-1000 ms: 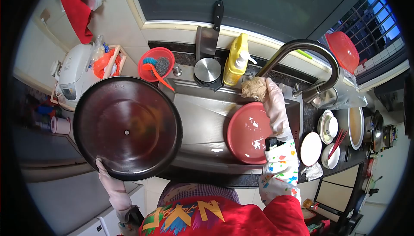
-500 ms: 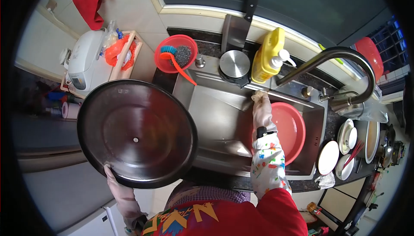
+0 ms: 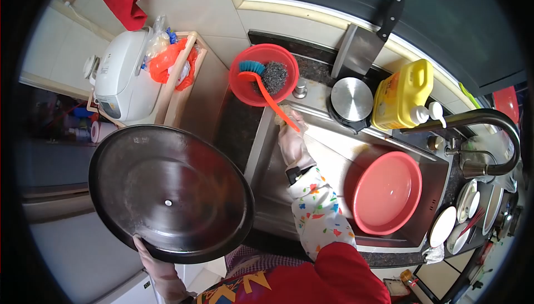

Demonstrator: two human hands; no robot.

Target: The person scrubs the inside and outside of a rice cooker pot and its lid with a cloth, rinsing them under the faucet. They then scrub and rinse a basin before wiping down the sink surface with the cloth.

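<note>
A large dark pan (image 3: 189, 193) hangs at the left with its inside facing the camera. My left hand (image 3: 158, 265), in a pale glove, holds it by its lower rim; most fingers are behind it. At the sink's back left edge is my right hand (image 3: 291, 137), also gloved, its fingers closed round something pale and crumpled that I cannot make out. The orange handle of a blue-bristled brush (image 3: 268, 94) passes just beside those fingers. The brush head rests in a red basin (image 3: 241, 86) with grey steel wool (image 3: 274, 78).
In the sink (image 3: 267, 207) stands a pink basin (image 3: 387, 193) under the faucet (image 3: 500, 131). Behind are a round metal lid (image 3: 351, 98), a cleaver (image 3: 361, 50) and a yellow bottle (image 3: 401, 95). Dishes (image 3: 443, 226) stand right; a white rice cooker (image 3: 123, 76) stands left.
My right hand has moved left from beside the pink basin to the brush handle. The view has turned left, and the pan, still in my left hand, looks more tilted.
</note>
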